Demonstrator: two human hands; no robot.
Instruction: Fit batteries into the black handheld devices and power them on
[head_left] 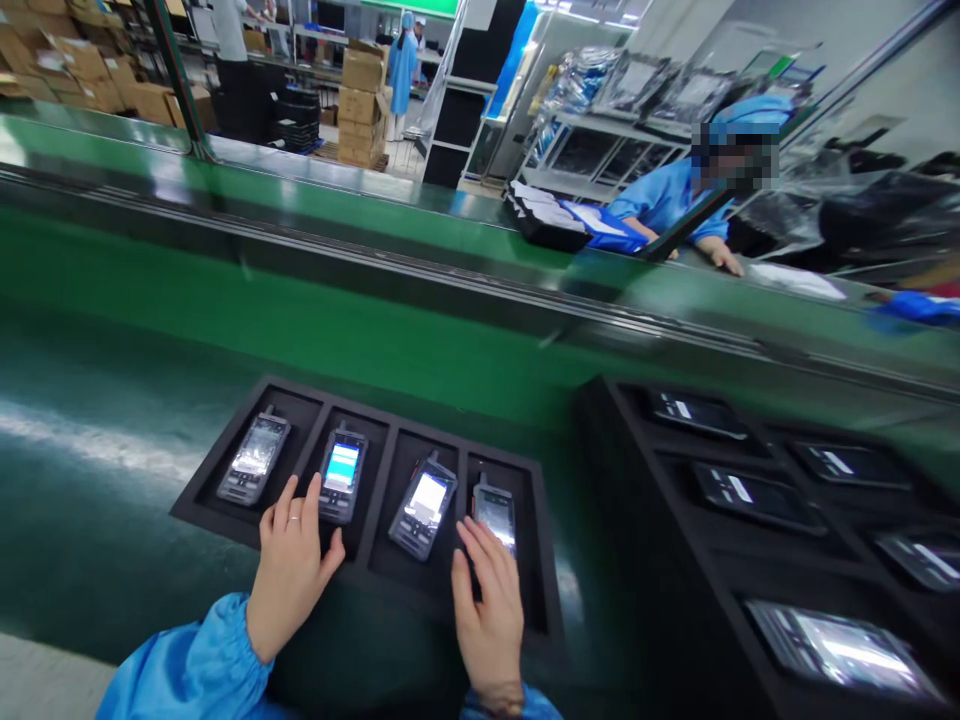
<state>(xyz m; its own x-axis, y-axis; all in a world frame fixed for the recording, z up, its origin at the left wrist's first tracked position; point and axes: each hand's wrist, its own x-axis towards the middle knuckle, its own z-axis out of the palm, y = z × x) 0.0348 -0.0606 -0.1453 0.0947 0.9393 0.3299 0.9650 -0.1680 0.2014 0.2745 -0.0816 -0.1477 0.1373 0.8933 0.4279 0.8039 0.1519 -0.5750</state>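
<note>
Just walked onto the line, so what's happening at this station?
A person in blue sleeves leans over a black foam tray holding four handsets. The left hand rests by the second handset, its screen lit; the right hand touches the fourth handset. A second tray of handsets sits alongside.

Green conveyor belt [225, 330], stacked cardboard boxes [361, 100], metal shelving [600, 150], bright factory hall

We are in a factory. A long green belt [315, 330] runs past us, black trays [225, 480] hold rows of phones [341, 475], brown boxes [364, 100] are stacked up, and a worker in a blue coat [660, 200] sits across.
</note>
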